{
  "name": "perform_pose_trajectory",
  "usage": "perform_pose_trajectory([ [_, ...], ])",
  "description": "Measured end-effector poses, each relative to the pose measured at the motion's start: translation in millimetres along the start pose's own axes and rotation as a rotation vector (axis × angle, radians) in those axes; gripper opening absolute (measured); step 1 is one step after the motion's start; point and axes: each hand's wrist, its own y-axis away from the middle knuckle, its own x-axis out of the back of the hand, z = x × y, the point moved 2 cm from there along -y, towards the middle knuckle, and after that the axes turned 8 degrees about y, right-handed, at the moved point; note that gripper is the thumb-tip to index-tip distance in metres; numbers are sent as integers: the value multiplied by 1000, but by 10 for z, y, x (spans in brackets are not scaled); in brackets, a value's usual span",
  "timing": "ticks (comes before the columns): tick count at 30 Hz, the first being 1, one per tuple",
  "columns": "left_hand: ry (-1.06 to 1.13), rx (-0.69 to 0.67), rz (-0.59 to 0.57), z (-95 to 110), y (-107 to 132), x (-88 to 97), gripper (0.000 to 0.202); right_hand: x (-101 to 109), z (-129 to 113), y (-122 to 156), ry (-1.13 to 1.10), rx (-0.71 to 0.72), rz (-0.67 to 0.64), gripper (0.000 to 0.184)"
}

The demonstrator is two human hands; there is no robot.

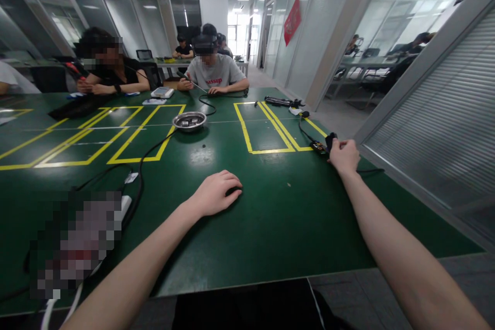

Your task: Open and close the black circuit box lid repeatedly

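My left hand (217, 193) rests on the green tabletop (263, 232), near the middle. Its fingers curve down loosely, the thumb is apart from them, and nothing shows in it. At the right side of the table my right hand (345, 155) is closed around a small black object (331, 140). Fingers hide most of that object, so its kind is unclear. Beside it, touching or nearly so, lies a black piece with yellowish markings (318, 147), and a thin black cord runs from it towards the far edge.
A metal bowl (190, 121) holds several small metal parts. Yellow tape (270, 151) marks rectangles on the table. Black tool-like items (284, 101) lie at the far right. Cables and a white power strip (126, 209) are at the left. A person in a grey shirt (218, 73) sits opposite.
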Motion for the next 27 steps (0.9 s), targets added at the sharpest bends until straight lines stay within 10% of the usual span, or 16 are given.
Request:
perform_pose_trajectory([
  [12, -9, 48, -3, 17, 5, 0, 29, 72, -46, 24, 2, -107, -73, 38],
  [27, 4, 13, -7, 20, 9, 5, 22, -18, -58, 20, 78, 159, -28, 40],
])
